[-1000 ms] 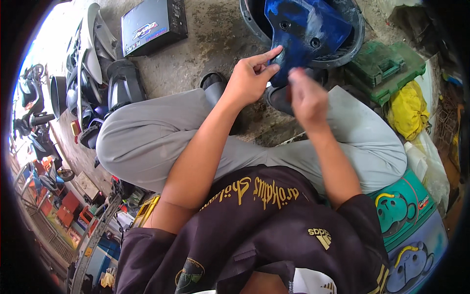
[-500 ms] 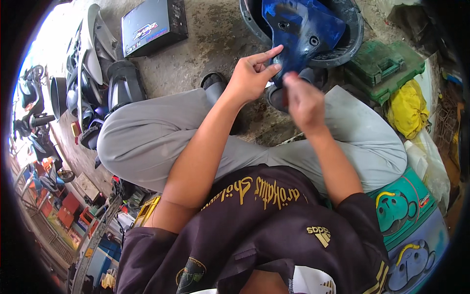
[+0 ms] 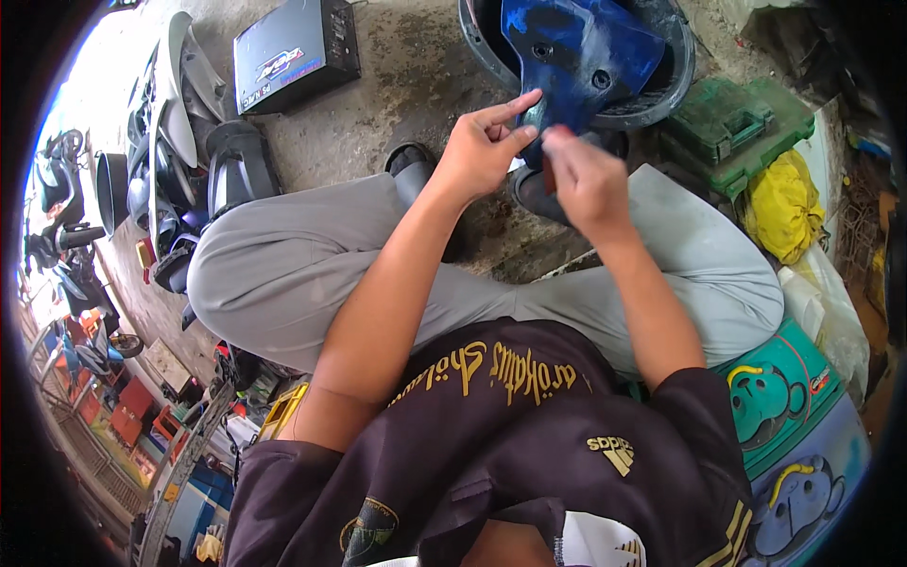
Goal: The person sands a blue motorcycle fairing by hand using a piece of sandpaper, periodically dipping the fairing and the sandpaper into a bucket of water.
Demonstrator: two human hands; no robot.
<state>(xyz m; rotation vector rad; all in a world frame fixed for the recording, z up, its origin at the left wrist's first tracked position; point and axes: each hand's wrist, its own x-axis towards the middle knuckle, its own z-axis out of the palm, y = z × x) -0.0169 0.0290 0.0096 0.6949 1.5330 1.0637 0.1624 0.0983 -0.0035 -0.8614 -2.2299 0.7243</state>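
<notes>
One o'clock, and the left hand (image 3: 480,156) pinches a glossy blue plastic panel (image 3: 571,30) over the round black tub (image 3: 652,115), seemingly to steady it, while the right hand (image 3: 593,184) clamps a reddish-brown strip (image 3: 549,176)!

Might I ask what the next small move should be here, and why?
Probably one light stroke of the right hand along the narrow end of the blue panel: it holds a reddish-brown piece there, and the left hand is at that end's left edge, seemingly steadying it.
</notes>
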